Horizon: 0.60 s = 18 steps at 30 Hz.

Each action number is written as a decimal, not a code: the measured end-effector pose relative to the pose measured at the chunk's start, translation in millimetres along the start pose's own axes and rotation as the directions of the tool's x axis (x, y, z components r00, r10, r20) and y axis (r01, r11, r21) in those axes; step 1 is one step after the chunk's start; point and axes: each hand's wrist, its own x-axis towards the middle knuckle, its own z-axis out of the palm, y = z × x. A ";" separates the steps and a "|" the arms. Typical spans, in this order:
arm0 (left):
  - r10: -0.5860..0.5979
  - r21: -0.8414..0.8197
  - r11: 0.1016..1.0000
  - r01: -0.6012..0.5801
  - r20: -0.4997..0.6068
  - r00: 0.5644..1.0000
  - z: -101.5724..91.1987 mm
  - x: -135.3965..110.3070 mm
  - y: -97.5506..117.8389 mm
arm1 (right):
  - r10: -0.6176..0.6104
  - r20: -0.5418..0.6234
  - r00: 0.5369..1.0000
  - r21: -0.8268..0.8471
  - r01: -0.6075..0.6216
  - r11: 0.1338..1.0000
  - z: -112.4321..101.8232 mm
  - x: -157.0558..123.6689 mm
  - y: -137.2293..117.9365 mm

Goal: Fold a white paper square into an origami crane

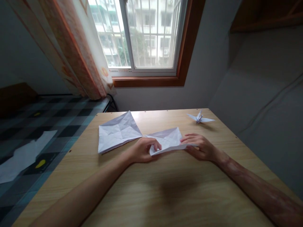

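Observation:
Between my hands is a creased white sheet of paper [168, 138], its near edge lifted and curled up off the table. My left hand [145, 149] pinches the sheet's near left corner, fingertips bent over onto the paper. At the opposite end, my right hand [199, 146] grips the right corner, with fingers on top and the thumb side below. Left of the sheet lies a stack of creased white square papers [119, 130], close to my left hand. Beyond my right hand stands a folded white paper crane [199, 118] with spread wings.
The wooden table [151, 195] reaches back toward the wall below a barred window [151, 37]. A bed [71, 116] with a checked cover stands at the left, and white paper [26, 154] lies on it. A curtain [78, 47] hangs beside the window.

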 end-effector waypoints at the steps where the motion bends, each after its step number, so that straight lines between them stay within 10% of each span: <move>1: -0.019 0.027 0.999 0.019 -0.026 0.999 -0.1 0.6 1.4 | 0.056 -0.027 0.998 0.037 -0.055 0.998 0.3 1.3 -2.6; 8: -0.071 0.184 0.975 0.123 -0.266 0.961 -0.6 4.9 1.7 | 0.511 -0.109 0.853 0.308 -0.460 0.833 7.1 20.7 -7.0; 18: -0.081 0.299 0.940 0.165 -0.273 0.958 1.9 0.4 -9.4 | 0.565 -0.232 0.792 0.402 -0.451 0.797 21.3 4.9 16.8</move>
